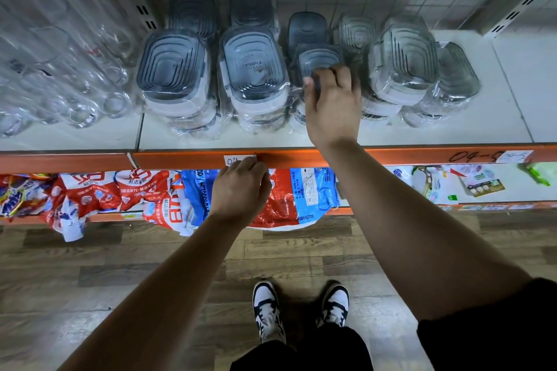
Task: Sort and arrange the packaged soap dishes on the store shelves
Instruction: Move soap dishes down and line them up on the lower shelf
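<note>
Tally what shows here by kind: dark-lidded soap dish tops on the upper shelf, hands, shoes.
dark-lidded soap dish tops: 6
hands: 2
shoes: 2
Total: 10

"SIMPLE" on a soap dish lid (252, 65); "04-5" on orange shelf edge (470, 156)
</note>
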The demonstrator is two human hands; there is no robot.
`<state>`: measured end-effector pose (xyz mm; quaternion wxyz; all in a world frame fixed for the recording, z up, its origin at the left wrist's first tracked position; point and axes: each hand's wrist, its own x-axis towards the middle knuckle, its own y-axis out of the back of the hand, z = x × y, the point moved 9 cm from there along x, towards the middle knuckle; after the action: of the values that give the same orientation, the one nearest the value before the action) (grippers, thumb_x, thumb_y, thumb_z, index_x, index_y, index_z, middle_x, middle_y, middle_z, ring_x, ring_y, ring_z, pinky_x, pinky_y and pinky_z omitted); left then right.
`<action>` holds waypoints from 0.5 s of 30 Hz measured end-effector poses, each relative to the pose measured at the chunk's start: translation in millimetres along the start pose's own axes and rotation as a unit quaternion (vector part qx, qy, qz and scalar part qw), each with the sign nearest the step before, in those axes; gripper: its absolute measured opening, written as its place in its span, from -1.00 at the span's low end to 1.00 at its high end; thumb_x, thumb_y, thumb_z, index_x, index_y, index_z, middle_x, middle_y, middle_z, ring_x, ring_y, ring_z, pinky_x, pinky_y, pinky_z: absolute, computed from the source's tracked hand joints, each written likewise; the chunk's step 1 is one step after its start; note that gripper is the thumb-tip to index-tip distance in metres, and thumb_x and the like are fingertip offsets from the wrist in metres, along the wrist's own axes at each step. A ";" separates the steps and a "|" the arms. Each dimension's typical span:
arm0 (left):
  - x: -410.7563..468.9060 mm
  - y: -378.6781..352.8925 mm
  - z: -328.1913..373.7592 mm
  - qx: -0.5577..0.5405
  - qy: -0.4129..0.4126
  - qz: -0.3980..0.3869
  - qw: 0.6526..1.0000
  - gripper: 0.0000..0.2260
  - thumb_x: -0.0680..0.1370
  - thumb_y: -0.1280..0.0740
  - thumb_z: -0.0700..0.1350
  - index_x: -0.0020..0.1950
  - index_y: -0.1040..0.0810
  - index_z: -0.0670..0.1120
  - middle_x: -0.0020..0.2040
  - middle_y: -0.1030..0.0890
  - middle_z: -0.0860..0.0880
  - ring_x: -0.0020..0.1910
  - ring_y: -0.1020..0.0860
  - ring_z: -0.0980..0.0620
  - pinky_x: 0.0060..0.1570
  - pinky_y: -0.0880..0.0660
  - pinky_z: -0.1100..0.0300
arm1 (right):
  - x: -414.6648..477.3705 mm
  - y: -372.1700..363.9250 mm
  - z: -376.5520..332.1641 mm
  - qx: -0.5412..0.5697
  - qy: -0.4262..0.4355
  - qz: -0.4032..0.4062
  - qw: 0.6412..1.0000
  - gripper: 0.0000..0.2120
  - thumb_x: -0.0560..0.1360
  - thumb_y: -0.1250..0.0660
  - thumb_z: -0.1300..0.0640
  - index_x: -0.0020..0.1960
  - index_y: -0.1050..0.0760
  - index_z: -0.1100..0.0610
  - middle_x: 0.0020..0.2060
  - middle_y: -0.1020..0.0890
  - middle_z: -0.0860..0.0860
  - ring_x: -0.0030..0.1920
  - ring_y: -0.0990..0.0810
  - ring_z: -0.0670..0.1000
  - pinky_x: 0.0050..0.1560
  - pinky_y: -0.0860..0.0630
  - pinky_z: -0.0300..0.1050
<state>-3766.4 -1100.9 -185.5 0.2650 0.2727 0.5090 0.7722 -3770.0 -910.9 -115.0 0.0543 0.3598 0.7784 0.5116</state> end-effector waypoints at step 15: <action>2.8 66.5 56.4 0.026 -0.016 0.018 0.999 -0.73 0.54 -0.13 -0.02 -0.12 -0.58 -0.10 -0.22 -0.60 -0.05 -0.31 -0.56 -0.11 -0.19 -0.44 0.09 | -64.0 75.0 -3.4 0.058 0.055 0.001 0.997 -0.65 0.57 -0.10 0.05 0.11 -0.57 0.22 -0.03 -0.63 0.16 -0.03 -0.55 0.24 0.04 -0.45 0.05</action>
<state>-3738.2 -1085.5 -104.4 0.2517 0.3009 0.5197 0.7589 -3686.6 -936.5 -68.8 -0.0105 0.3345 0.8082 0.4846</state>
